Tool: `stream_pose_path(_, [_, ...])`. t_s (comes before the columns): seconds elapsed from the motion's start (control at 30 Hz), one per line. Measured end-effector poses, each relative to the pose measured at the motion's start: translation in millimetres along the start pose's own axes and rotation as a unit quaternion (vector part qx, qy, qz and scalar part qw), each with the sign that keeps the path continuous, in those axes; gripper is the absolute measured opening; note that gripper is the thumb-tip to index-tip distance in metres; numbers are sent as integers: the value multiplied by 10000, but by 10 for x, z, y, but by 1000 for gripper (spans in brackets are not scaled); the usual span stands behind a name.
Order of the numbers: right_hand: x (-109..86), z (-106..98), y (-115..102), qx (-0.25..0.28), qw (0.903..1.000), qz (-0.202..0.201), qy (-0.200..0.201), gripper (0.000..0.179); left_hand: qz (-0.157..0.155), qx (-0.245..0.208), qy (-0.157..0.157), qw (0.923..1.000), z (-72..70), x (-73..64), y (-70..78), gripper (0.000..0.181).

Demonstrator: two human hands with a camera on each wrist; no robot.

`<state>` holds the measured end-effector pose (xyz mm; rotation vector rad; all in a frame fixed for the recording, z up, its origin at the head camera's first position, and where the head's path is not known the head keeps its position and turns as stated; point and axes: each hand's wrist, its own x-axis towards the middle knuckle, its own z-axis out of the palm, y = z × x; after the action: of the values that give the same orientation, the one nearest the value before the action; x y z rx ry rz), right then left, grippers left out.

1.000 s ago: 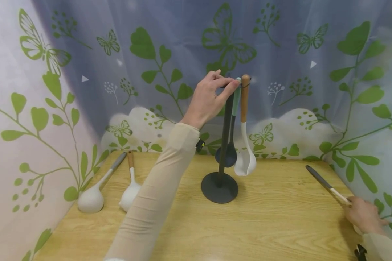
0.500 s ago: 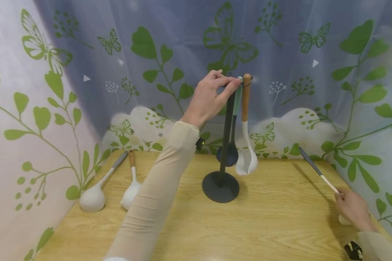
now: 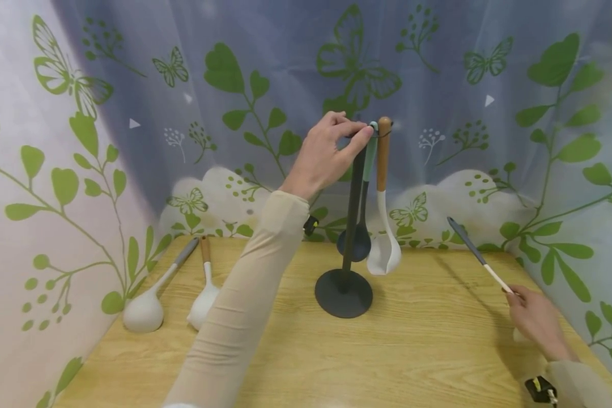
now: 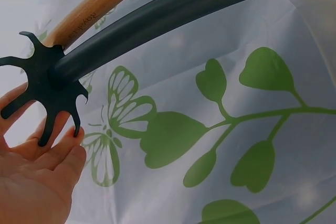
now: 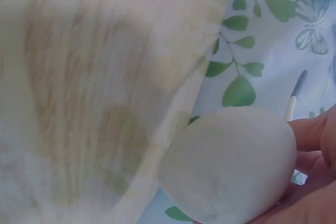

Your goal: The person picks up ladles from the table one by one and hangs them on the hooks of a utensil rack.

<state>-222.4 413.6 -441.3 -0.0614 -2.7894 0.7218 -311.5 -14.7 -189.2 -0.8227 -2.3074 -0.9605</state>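
Note:
My left hand (image 3: 326, 150) grips the hooked top of a dark utensil stand (image 3: 344, 297); in the left wrist view its fingers lie among the curved hooks (image 4: 44, 74). A white ladle with a wooden handle (image 3: 382, 156) hangs on the stand's right side. Beside it hangs a dark ladle with a mint-green handle end (image 3: 371, 158). At the right, my right hand (image 3: 538, 323) pinches a white ladle with a grey handle (image 3: 466, 241) near its bowl, handle tilted up and away. The rounded back of its bowl (image 5: 228, 166) fills the right wrist view's lower middle.
A white ladle with a grey handle (image 3: 144, 310) lies at the wooden table's (image 3: 413, 351) left. Next to it lies another with a wooden handle (image 3: 204, 303), partly behind my left sleeve. A printed curtain (image 3: 285, 68) encloses the back and sides.
My right hand has lifted the grey-handled ladle off the table and carried it leftward, its handle tip rising. The left hand stays at the stand's top.

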Motion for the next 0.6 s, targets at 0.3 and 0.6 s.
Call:
stream_pose_path(0.3, [3,12,-238,125,9992,-97,372,43,149,5,4,9999,6,7,-8,43])
stream_pose_path(0.6, [13,-2,-579,607,9975,-53,364,47,22,21,-25,10000,-5,-5,0,44])
